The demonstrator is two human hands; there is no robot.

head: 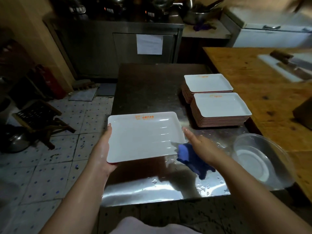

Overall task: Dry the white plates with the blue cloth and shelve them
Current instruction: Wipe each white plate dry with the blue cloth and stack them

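Observation:
A white rectangular plate [143, 135] with an orange logo is held above the left side of the wet steel table [152, 85]. My left hand [104, 149] grips its left edge from underneath, thumb along the rim. My right hand [199, 146] holds the blue cloth [190, 157] at the plate's right front corner, fingers stretched along the plate's right edge; the cloth hangs below the palm. Two stacks of white plates stand on the table's right side, one at the back [207, 82] and one nearer [221, 107].
A steel bowl [260, 159] with water sits at the table's right front. A wooden counter [253, 78] with a knife and board runs along the right. A steel cabinet [118, 44] stands behind. A wooden stool [42, 119] and pot lie on the tiled floor at left.

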